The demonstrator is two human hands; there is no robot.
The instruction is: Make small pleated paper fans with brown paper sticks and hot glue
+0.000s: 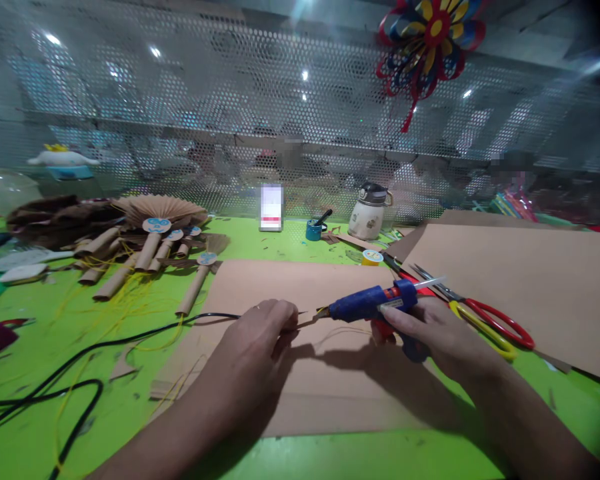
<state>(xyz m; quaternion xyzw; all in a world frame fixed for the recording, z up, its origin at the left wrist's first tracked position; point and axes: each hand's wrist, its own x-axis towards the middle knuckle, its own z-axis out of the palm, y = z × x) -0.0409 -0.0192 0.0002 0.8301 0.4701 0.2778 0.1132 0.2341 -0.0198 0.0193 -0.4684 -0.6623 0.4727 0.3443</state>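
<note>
Gripping a chunky blue glue gun point(363, 303) in the closed right hand point(437, 333), with a clear glue stick point(431, 282) poking out the back, while pinching a thin brown piece point(307, 324), probably paper, in the curled, nearly closed left hand point(260, 337). Holding both just above the brown paper sheets point(340, 407) on the green desk point(370, 460), with the nozzle point(323, 313) right by that piece; can't tell if touching. Looking maybe partway through, at a guess: got several paper tubes point(147, 252) with round blue stickers point(157, 225), at least one with a full fan top point(160, 208), already put together on the left. Seeing nothing finished about the thin brown piece yet, plus a large sheet point(545, 287) over on the right by the scissors point(453, 294). Loving the textures, btw: smooth matte kraft-looking paper, crisp radiating pleats, stiff rolled tubes, wispy yellow strings point(130, 291), hard plastic, and a slick black cable point(145, 335) running off left.
</note>
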